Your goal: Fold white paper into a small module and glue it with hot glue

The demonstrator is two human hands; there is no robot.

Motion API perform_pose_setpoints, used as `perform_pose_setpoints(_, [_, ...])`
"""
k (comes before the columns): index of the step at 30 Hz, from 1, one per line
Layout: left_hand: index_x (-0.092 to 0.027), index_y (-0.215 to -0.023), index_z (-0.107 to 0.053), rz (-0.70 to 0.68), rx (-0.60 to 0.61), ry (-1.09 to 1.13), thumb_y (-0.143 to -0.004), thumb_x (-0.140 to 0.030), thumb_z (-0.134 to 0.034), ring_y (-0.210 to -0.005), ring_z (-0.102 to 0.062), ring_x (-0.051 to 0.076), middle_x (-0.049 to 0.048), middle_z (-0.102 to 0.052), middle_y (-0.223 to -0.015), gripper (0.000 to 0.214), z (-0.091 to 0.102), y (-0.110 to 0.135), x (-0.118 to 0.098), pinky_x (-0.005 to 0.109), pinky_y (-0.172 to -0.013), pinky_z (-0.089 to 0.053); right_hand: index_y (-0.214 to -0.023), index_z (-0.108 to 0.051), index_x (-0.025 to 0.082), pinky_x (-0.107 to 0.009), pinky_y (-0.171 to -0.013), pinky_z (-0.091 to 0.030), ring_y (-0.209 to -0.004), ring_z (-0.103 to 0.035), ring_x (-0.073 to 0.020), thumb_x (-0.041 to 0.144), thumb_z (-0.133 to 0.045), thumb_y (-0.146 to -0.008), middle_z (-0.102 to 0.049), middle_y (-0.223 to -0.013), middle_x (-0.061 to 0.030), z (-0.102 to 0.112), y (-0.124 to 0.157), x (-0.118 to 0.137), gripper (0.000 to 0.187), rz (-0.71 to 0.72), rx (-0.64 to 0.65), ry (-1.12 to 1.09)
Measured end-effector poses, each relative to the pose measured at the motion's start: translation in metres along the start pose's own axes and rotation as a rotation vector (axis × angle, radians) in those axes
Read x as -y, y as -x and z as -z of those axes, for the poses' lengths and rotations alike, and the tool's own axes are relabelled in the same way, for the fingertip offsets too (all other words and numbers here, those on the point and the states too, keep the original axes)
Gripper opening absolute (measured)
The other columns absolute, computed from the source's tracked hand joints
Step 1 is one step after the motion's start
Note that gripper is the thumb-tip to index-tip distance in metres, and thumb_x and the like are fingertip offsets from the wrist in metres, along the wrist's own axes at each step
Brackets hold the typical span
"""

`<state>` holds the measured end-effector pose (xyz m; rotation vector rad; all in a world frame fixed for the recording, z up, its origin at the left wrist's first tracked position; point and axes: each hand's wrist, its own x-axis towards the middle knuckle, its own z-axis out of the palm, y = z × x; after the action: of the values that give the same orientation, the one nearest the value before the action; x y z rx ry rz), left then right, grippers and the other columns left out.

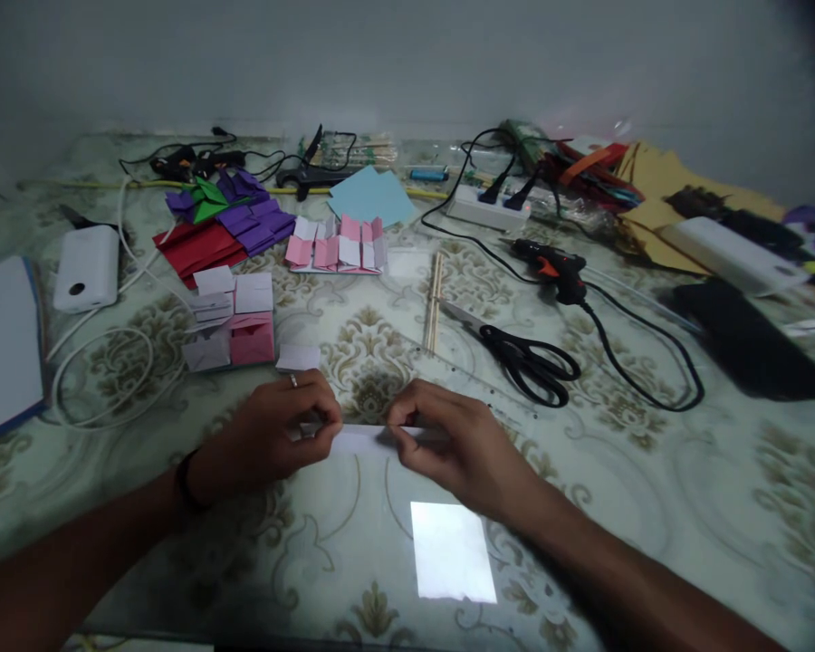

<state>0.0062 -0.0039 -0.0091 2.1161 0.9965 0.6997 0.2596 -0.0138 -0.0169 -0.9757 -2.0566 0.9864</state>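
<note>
Paper strip (361, 441), whitish, left of scissors (530, 358) and on their near side. Long axis roughly left to right; unlike scissors, with blades aimed far-left and handles near-right. Pinched narrow at two spots: by left hand (285, 421), thumb against fingertip, farther from scissors; by right hand (448, 444), same tight pinch, nearer scissors. Short bare stretch between the pinches, more running behind fingers on both sides, ends hidden. Cannot tell how creased under fingertips. Key relation, as judged: strip in line from one pinch to the other, so long axis and line of grips one and the same.

Around: clear ruler (472, 373), near-left of scissors, slanted. Wooden sticks (434, 312), just beside scissors' tips, contact unclear. Glue gun (557, 272), beyond scissors, cord (615, 358) curling down to their right. Pink-and-white folded papers (340, 246), far-left of scissors; second folded cluster (252, 337), well left of scissors. Black slab (753, 340), well right of scissors.
</note>
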Motion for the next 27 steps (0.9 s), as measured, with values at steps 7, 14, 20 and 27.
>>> perform_pose_setpoints(7, [-0.018,-0.083,-0.062,0.069,-0.001,0.023,-0.095,-0.019,-0.058,-0.074,-0.059,0.012,-0.0006,-0.062,-0.081,0.013,0.011,-0.005,0.008,0.024,-0.072,-0.048,-0.08,-0.063,0.019,-0.025,-0.068,-0.048,-0.072,-0.063,-0.0157,0.008,-0.058,-0.078,-0.068,-0.079,-0.0013,0.025,-0.007,-0.011,0.013,-0.109,-0.019,0.035])
perform_pose_setpoints(14, [-0.019,-0.089,-0.057,0.089,-0.186,-0.026,-0.098,-0.019,-0.052,-0.083,-0.06,0.015,0.0011,-0.061,-0.088,0.01,0.009,-0.002,0.01,0.028,-0.078,-0.049,-0.078,-0.063,0.019,-0.026,-0.068,-0.048,-0.072,-0.063,-0.0158,0.009,-0.059,-0.076,-0.068,-0.077,-0.0009,0.017,-0.007,-0.011,0.011,-0.15,-0.012,0.01])
perform_pose_setpoints(20, [-0.02,-0.102,-0.066,-0.027,-0.062,-0.042,-0.091,-0.015,-0.066,-0.094,-0.067,0.017,0.0034,-0.07,-0.1,0.012,-0.007,0.005,-0.001,0.029,-0.084,-0.052,-0.08,-0.064,0.02,-0.026,-0.07,-0.05,-0.074,-0.064,-0.0155,0.013,-0.061,-0.087,-0.068,-0.079,-0.0016,0.001,-0.002,0.0,0.01,-0.077,-0.004,-0.029])
perform_pose_setpoints(27, [-0.019,-0.085,-0.065,-0.068,0.039,-0.083,-0.09,-0.007,-0.062,-0.08,-0.065,0.016,0.0005,-0.07,-0.082,0.014,-0.011,0.007,-0.01,0.028,-0.075,-0.05,-0.082,-0.061,0.021,-0.024,-0.065,-0.047,-0.07,-0.06,-0.0137,0.011,-0.062,-0.088,-0.064,-0.077,0.0004,-0.011,0.002,0.004,0.012,-0.01,0.003,-0.046])
